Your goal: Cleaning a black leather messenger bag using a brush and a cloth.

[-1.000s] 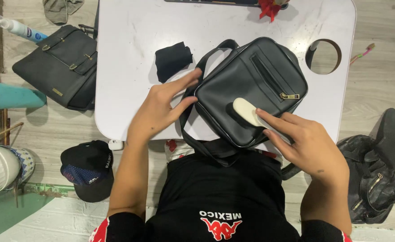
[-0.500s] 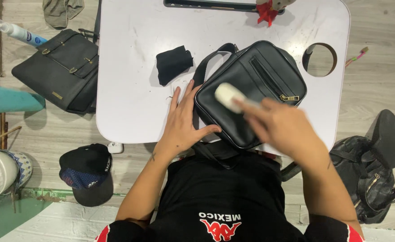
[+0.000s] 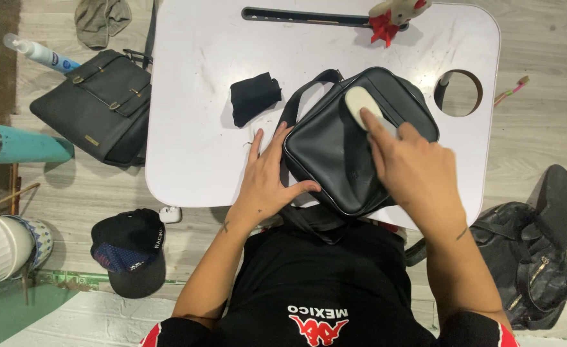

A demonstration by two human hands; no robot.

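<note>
Black bag (image 3: 335, 154) on white table (image 3: 193, 128), cream brush (image 3: 359, 104) atop.

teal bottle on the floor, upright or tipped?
Tipped. The teal bottle lies on its side on the floor, its open mouth facing left, beside the black satchel.

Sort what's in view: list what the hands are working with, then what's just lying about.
In use:
- black shoulder bag, steadied by left hand
- white brush, pressed on it by right hand
- white lap table underneath

Lying about:
- black cloth
- black satchel
- cap
- spray bottle
- teal flask
- black backpack
</note>
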